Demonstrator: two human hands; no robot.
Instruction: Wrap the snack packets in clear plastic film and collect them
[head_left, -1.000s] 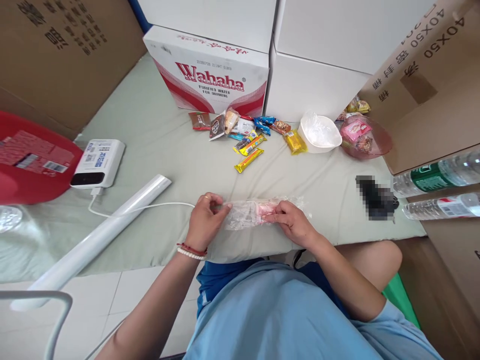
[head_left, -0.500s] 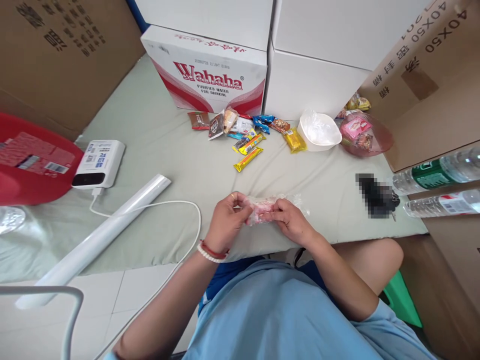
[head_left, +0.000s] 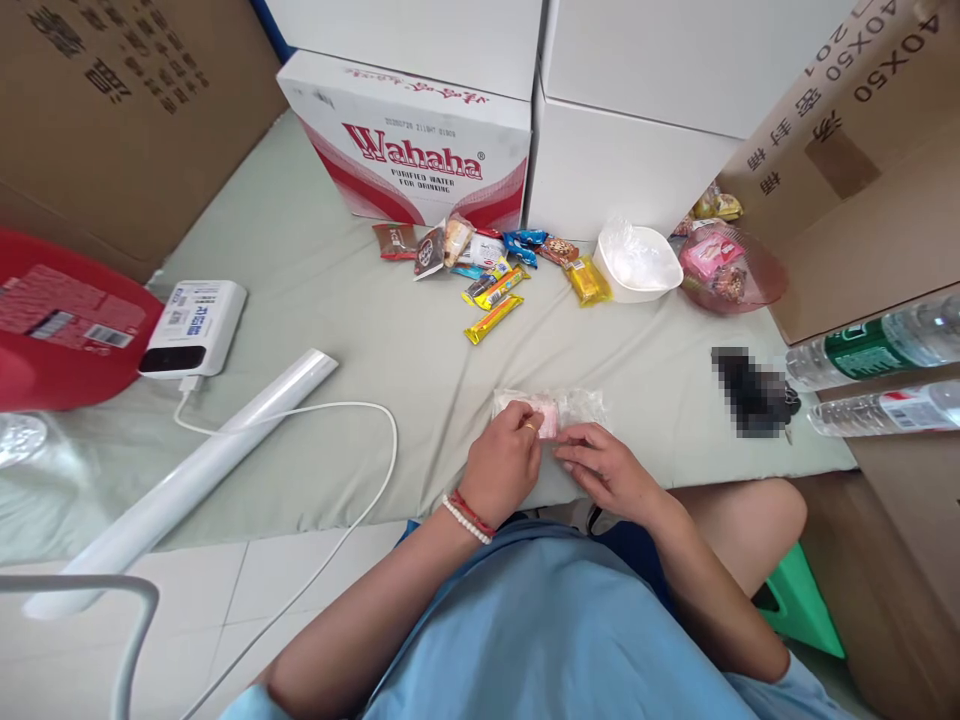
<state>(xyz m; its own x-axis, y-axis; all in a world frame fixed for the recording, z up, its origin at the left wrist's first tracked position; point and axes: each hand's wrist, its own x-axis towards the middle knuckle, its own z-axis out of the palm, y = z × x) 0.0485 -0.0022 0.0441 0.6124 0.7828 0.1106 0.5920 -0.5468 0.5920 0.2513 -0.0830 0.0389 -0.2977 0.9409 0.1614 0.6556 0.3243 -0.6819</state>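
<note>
The small rectangular packet is pale pink under crinkled, colourless plastic film. The cloth-covered worktop is plain pale green. Of two slim bracelets, the beaded bracelet is white and the thin bracelet red. The rectangular cardboard carton is white, patterned with sweeping red curves and red and black lettering. The slim wrapped bar is yellow; the rounded plastic bowl, white; the see-through bowl, reddish pink. The short-sleeved shirt is plain light blue, the plastic stool bright green.
</note>
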